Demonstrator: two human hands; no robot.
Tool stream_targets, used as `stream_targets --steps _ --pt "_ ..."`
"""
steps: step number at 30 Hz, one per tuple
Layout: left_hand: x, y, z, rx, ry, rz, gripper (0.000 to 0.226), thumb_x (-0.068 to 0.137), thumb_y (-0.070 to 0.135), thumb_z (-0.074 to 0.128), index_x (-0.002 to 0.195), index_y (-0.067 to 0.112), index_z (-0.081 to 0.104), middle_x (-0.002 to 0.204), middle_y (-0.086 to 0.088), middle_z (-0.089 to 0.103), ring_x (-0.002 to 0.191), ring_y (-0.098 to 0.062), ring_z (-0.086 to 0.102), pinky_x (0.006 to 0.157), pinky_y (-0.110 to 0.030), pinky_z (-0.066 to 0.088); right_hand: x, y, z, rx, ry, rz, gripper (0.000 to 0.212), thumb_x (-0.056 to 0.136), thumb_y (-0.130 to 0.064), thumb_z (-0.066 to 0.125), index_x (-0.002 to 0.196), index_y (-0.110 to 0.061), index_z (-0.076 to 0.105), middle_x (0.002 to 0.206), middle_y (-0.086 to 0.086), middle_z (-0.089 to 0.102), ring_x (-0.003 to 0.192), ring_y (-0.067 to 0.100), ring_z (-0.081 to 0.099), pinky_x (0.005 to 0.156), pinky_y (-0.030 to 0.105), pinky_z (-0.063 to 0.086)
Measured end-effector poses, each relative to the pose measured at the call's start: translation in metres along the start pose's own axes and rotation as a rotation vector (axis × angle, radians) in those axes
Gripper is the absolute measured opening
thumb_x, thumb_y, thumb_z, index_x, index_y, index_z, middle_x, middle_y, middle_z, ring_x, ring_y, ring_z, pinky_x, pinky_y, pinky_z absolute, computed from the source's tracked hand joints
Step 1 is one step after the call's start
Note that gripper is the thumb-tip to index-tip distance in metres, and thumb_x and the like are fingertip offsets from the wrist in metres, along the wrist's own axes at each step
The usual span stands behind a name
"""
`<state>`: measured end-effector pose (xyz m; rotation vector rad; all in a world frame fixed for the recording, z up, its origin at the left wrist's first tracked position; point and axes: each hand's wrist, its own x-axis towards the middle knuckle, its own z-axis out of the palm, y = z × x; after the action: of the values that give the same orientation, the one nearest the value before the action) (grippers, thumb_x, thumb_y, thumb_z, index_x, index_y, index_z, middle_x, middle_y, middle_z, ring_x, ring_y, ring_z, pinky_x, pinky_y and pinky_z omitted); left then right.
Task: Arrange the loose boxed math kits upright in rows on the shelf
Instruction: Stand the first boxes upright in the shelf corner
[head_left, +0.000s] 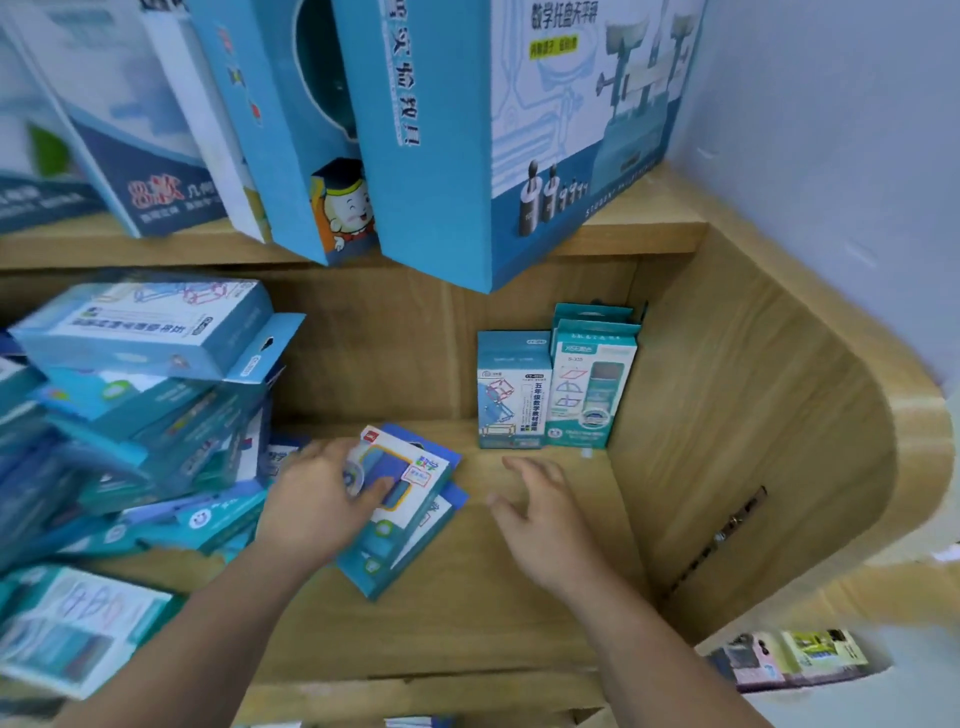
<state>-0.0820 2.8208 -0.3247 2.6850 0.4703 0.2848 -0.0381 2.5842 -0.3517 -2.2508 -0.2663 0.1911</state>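
Flat kit box (402, 512) under the left hand (317, 499) (right hand (540, 514) slack beside)

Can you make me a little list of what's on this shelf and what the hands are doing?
Standing kits: two upright boxes at the back right
Flat kit: flat box lying mid-shelf
Pile: messy heap of boxes on the left
Left hand: rests on the flat box
Right hand: open above the shelf, holding nothing
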Motion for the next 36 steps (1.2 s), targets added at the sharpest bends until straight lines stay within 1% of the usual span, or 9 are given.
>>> stream_targets --steps 3,7,10,12,15,19,26,32,36 --pt "-0.014 -0.004 -0.005 -0.001 -0.036 -0.019 0.055 0.077 0.045 0.080 0.114 0.007 0.067 0.105 -0.015 0.068 0.100 -0.036 0.062 0.085 -0.038 0.049 0.002 -0.006 0.014 0.070 -0.064 0.040 0.050 0.092 -0.037 0.064 0.138 -0.018 0.056 0.132 -0.002 0.057 0.122 0.014 0.054 0.107 0.029 0.040" --pt "-0.023 -0.001 -0.008 -0.039 -0.032 -0.036 0.043 0.069 0.049 0.084 0.098 0.022 0.067 0.088 -0.004 0.065 0.088 -0.027 0.060 0.068 -0.032 0.044 -0.002 -0.021 0.028 0.324 -0.153 0.092 0.032 0.092 -0.029 0.069 0.123 -0.028 0.062 0.099 -0.007 0.071 0.085 0.005 0.066 0.081 0.024 0.048" --pt "-0.032 0.010 -0.008 -0.196 -0.082 -0.029 0.028 0.069 0.039 0.086 0.071 0.037 0.058 0.060 0.014 0.055 0.067 -0.008 0.051 0.057 -0.027 0.032 -0.006 -0.023 0.036 0.438 -0.171 0.077 0.034 0.088 -0.020 0.072 0.116 -0.037 0.062 0.100 -0.009 0.075 0.086 0.000 0.070 0.079 0.020 0.051" --pt "-0.038 0.013 -0.005 -0.240 -0.090 -0.015 0.024 0.074 0.035 0.084 0.071 0.040 0.061 0.061 0.024 0.060 0.064 0.000 0.055 0.053 -0.023 0.034 -0.009 -0.022 0.036 0.472 -0.177 0.064 0.043 0.087 -0.013 0.073 0.123 -0.034 0.059 0.104 -0.014 0.074 0.089 -0.006 0.067 0.079 0.013 0.050" --pt "-0.042 0.014 -0.003 -0.259 -0.077 -0.044 0.010 0.080 0.035 0.080 0.087 0.033 0.072 0.072 0.011 0.063 0.074 -0.008 0.058 0.065 -0.027 0.047 -0.011 -0.017 0.032 0.534 -0.152 0.105 0.048 0.089 -0.007 0.070 0.127 -0.032 0.056 0.103 -0.016 0.073 0.090 -0.005 0.068 0.083 0.019 0.054" --pt "-0.036 0.003 0.007 -0.144 -0.104 -0.032 0.042 0.081 0.050 0.073 0.115 0.025 0.072 0.106 0.001 0.067 0.101 -0.019 0.061 0.088 -0.034 0.049 -0.008 -0.007 0.023 0.629 -0.076 0.196 0.045 0.094 -0.009 0.065 0.135 -0.023 0.053 0.100 -0.007 0.077 0.085 0.010 0.074 0.083 0.037 0.060" --pt "-0.024 -0.007 0.016 0.106 -0.221 -0.035 0.086 0.079 0.071 0.060 0.147 0.019 0.046 0.146 -0.003 0.049 0.130 -0.030 0.044 0.108 -0.037 0.037 -0.012 0.007 -0.014 0.701 0.110 0.242 0.037 0.092 -0.001 0.059 0.115 -0.030 0.061 0.091 -0.006 0.077 0.080 0.016 0.075 0.067 0.031 0.058" --pt "-0.024 0.000 0.015 0.146 -0.351 -0.149 0.125 0.048 0.091 0.063 0.148 0.021 0.036 0.133 -0.005 0.048 0.127 -0.027 0.047 0.102 -0.038 0.045 -0.014 0.016 -0.020 0.626 0.159 0.234 0.033 0.089 -0.004 0.061 0.115 -0.024 0.058 0.099 0.000 0.073 0.082 0.014 0.074 0.063 0.027 0.054" --pt "-0.032 0.003 0.014 0.146 -0.398 -0.189 0.103 0.037 0.094 0.062 0.113 0.027 0.051 0.106 0.001 0.051 0.106 -0.021 0.058 0.085 -0.034 0.050 -0.013 0.016 -0.017 0.611 0.119 0.243 0.023 0.089 -0.008 0.063 0.108 -0.019 0.055 0.100 0.001 0.074 0.086 0.017 0.073 0.065 0.034 0.055"
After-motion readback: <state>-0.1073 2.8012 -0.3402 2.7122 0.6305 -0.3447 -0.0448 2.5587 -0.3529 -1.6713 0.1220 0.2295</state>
